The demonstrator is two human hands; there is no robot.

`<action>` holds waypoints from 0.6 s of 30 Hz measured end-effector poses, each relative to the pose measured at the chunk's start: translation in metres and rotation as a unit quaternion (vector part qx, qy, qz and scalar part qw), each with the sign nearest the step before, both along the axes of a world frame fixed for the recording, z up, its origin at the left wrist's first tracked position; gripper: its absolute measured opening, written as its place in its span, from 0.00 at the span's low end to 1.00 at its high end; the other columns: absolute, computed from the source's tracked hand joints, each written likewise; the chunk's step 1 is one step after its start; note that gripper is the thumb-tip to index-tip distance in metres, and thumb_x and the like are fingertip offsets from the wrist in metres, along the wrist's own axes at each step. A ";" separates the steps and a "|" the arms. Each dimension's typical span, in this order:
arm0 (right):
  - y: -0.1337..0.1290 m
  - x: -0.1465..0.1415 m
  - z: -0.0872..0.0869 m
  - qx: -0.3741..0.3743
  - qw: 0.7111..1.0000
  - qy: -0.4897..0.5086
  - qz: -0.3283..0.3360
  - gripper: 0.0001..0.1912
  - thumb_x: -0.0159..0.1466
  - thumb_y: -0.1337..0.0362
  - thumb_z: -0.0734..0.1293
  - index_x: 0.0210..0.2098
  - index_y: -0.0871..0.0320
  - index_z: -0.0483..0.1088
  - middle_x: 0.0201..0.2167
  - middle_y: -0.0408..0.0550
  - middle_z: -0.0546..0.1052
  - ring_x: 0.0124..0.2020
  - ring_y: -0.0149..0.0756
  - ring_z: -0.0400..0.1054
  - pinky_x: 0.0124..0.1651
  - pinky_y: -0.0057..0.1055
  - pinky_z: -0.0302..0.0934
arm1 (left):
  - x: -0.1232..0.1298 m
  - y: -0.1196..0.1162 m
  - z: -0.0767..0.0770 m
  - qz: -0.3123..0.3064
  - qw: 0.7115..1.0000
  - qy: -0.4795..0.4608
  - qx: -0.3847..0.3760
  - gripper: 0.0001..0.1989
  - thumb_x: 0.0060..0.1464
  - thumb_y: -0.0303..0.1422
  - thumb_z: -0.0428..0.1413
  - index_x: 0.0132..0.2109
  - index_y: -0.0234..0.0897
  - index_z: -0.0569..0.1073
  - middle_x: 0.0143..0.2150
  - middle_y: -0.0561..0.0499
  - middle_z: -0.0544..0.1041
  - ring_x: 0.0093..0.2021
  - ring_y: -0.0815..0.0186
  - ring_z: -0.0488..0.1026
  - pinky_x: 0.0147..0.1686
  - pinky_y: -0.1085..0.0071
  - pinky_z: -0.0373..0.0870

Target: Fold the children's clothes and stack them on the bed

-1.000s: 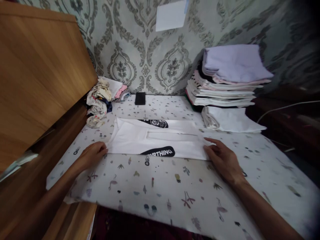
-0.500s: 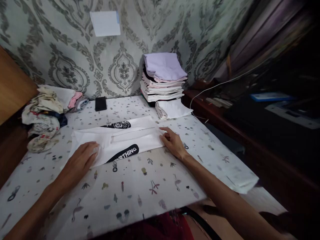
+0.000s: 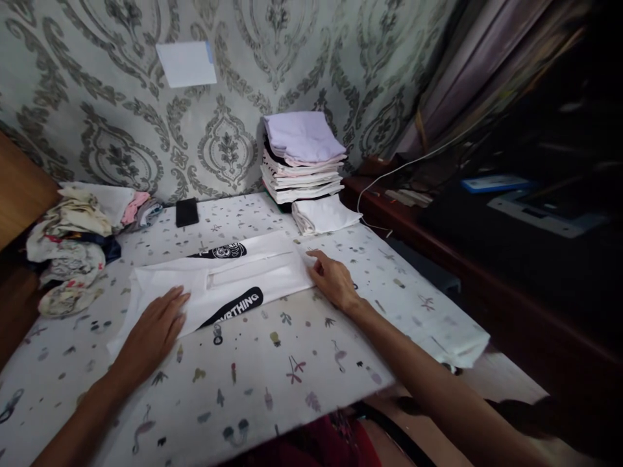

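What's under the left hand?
The left hand lies on the near left part of the white garment. Plain white shows beside the fingers, patterned tablecloth nearer the person; whatever is directly beneath the hand is covered.

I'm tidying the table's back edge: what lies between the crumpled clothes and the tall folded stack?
In the head view, a flat black rectangular object lies on the patterned tablecloth, nearer the crumpled clothes.
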State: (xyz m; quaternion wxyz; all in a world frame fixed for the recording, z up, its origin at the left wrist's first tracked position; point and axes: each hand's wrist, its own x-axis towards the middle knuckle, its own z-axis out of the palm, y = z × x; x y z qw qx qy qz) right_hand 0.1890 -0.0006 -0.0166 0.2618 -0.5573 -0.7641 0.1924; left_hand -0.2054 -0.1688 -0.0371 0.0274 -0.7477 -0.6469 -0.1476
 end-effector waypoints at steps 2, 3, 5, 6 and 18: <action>-0.001 0.002 0.003 0.012 0.999 0.029 -0.021 0.19 0.63 0.65 0.62 0.53 0.55 0.72 0.29 0.43 0.76 0.29 0.36 0.68 0.37 0.32 0.60 | 0.000 0.000 -0.001 -0.003 1.000 -0.002 0.007 0.26 0.68 0.44 0.41 0.64 0.37 0.66 0.69 0.40 0.66 0.68 0.51 0.62 0.67 0.49 0.59; -0.003 0.002 0.005 0.018 0.998 0.047 -0.026 0.18 0.64 0.64 0.62 0.52 0.56 0.72 0.29 0.44 0.76 0.30 0.36 0.68 0.37 0.32 0.61 | 0.000 0.000 -0.001 -0.005 1.000 -0.003 0.010 0.27 0.68 0.45 0.41 0.64 0.37 0.66 0.68 0.40 0.66 0.68 0.51 0.62 0.67 0.50 0.59; -0.009 0.001 0.010 0.022 0.998 0.060 -0.020 0.15 0.66 0.62 0.60 0.49 0.56 0.72 0.30 0.45 0.76 0.30 0.35 0.68 0.37 0.31 0.61 | 0.000 -0.001 -0.001 -0.006 1.000 -0.003 0.013 0.27 0.68 0.45 0.40 0.65 0.36 0.66 0.68 0.40 0.66 0.68 0.51 0.62 0.67 0.50 0.59; -0.013 0.000 0.012 0.016 0.999 0.047 -0.012 0.14 0.67 0.60 0.60 0.47 0.56 0.73 0.30 0.45 0.76 0.30 0.35 0.68 0.36 0.31 0.60 | 0.000 -0.001 -0.002 -0.005 1.000 -0.002 0.015 0.27 0.68 0.45 0.40 0.64 0.36 0.67 0.68 0.40 0.66 0.68 0.51 0.63 0.67 0.50 0.59; -0.026 -0.006 0.008 0.048 0.986 -0.148 0.053 0.18 0.63 0.68 0.60 0.51 0.57 0.71 0.44 0.53 0.76 0.43 0.43 0.72 0.43 0.36 0.65 | -0.001 -0.001 -0.008 -0.011 0.998 0.022 0.052 0.26 0.69 0.44 0.39 0.63 0.37 0.68 0.67 0.42 0.68 0.67 0.54 0.65 0.66 0.53 0.62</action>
